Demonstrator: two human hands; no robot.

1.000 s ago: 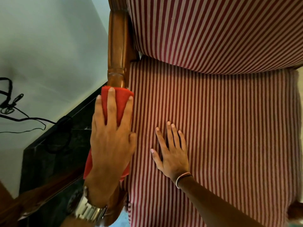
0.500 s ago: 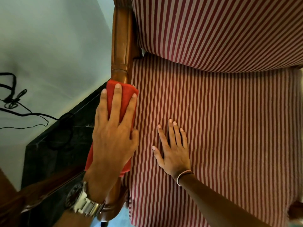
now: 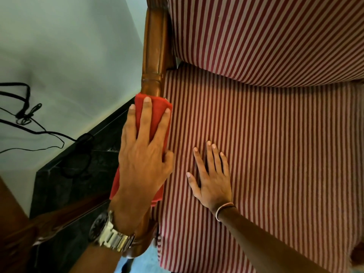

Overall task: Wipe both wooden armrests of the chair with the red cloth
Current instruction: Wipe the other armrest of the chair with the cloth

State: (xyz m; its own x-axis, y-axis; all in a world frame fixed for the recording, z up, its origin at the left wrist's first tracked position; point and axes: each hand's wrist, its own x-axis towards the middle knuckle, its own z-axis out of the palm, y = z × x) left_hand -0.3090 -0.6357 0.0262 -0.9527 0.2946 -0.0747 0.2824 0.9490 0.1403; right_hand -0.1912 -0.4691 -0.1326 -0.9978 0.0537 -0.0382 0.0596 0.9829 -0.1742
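Note:
The chair's left wooden armrest (image 3: pixel 154 48) runs from the top of the view down under my left hand. A folded red cloth (image 3: pixel 155 113) lies on the armrest, and my left hand (image 3: pixel 142 160), with a metal watch on its wrist, presses flat on the cloth with fingers spread and the thumb on the cloth's inner side. My right hand (image 3: pixel 211 178) rests flat, fingers apart, on the red-and-white striped seat cushion (image 3: pixel 275 154), holding nothing. A small piece of the right armrest (image 3: pixel 357 255) shows at the lower right edge.
The striped backrest cushion (image 3: pixel 266 36) fills the upper right. Left of the chair stands a pale wall (image 3: pixel 69 56) with black cables (image 3: pixel 23 115) hanging on it. Below it runs a dark stone ledge (image 3: pixel 78 174) with a wooden rail (image 3: pixel 59 217).
My left hand has slid the red cloth further up the armrest, toward the backrest. My right hand stays in the same spot on the seat.

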